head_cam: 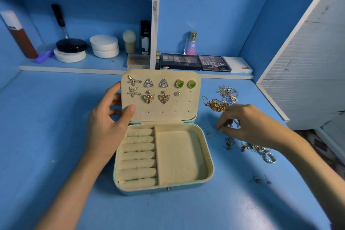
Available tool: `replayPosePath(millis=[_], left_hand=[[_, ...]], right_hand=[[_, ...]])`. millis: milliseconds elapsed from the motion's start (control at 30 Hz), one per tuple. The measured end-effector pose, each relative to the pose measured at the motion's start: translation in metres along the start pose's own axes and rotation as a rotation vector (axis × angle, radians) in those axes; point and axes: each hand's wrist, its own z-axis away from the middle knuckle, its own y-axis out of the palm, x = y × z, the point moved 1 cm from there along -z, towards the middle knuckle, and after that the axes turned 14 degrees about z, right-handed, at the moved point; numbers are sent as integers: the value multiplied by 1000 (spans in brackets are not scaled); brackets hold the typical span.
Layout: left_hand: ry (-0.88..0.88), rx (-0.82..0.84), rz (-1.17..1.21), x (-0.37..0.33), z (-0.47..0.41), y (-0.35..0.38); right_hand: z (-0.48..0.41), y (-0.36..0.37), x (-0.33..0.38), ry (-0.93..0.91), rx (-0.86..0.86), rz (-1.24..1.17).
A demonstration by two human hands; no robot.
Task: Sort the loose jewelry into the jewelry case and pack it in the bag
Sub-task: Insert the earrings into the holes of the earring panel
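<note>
On the blue counter (56, 136) the jewelry case (179, 155) stands open, its lid (160, 110) pinned with nine earrings (148, 82); the ring rolls and tray below hold nothing. The left hand (108, 117) grips the lid's left edge, thumb in front. The right hand (248, 123), fingers (221, 127) pinched on a small silver piece (235, 124), reaches into the loose pile (257, 149) at right; chains (216, 105) lie farther. Sorting looks partly done; no bag shows.
</note>
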Motion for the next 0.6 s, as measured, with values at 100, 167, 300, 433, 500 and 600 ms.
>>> replayPosePath(millis=[100, 167, 300, 433, 500, 600], left_hand=[[4, -2, 4, 0, 0, 0], [5, -4, 6, 0, 1, 0], [3, -1, 10, 1, 1, 0], [1, -1, 12, 0, 1, 0], [3, -2, 8, 0, 0, 0], [7, -4, -3, 0, 0, 0]], right_hand=[[1, 1, 1, -12, 15, 3], [1, 2, 2, -30, 22, 6], [0, 4, 3, -59, 12, 14], [-1, 7, 2, -68, -13, 13], [-2, 9, 2, -74, -27, 29], [-2, 11, 2, -64, -37, 66]])
